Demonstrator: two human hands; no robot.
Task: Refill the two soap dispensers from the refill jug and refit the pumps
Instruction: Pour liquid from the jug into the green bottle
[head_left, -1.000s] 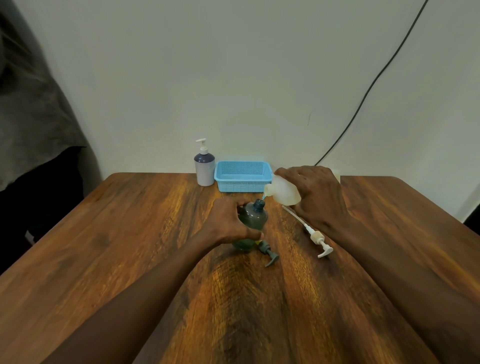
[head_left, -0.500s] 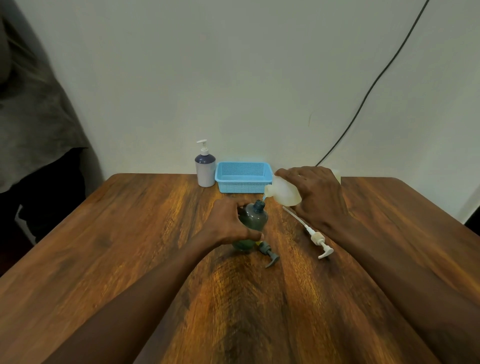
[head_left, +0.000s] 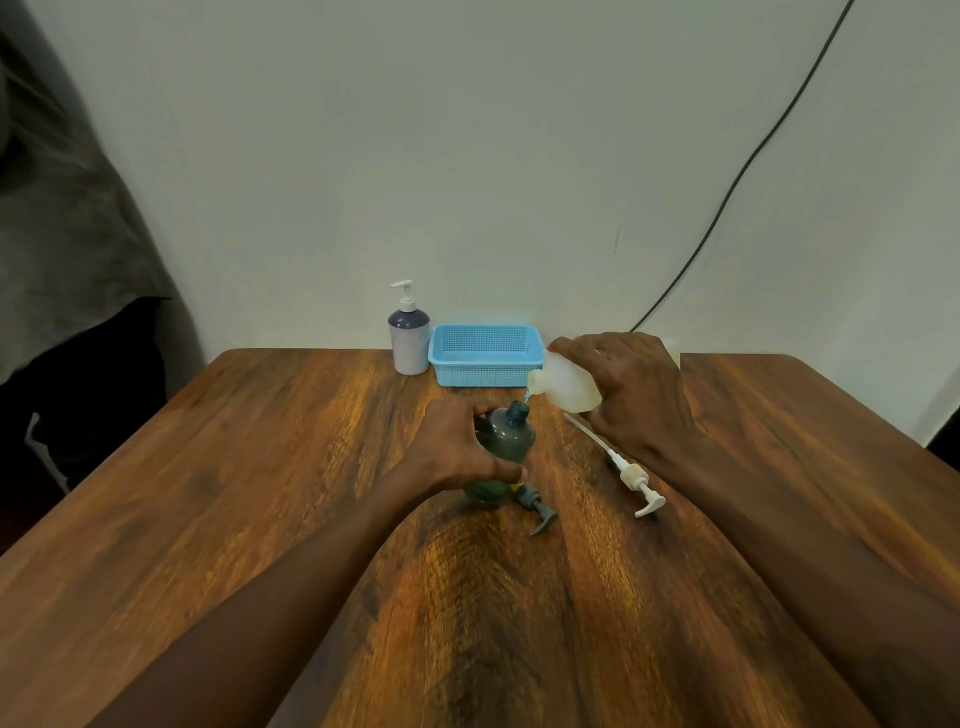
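A dark green dispenser bottle (head_left: 506, 441) stands upright and uncapped in the middle of the table, and my left hand (head_left: 457, 447) grips its body. My right hand (head_left: 628, 395) holds the translucent white refill jug (head_left: 566, 387) tipped on its side, its spout just above the green bottle's neck, with a thin stream running in. The grey-green pump (head_left: 537, 512) lies on the table right in front of the bottle. A white pump with a long tube (head_left: 631, 475) lies to the right, under my right wrist.
A white and dark blue dispenser (head_left: 409, 332) with its pump on stands at the back by the wall. Beside it sits a light blue plastic basket (head_left: 485, 356). A black cable (head_left: 737, 176) runs down the wall. Dark cloth hangs at the left.
Both hands and the tipped jug keep the same position over the green bottle; only the camera view shifted slightly.
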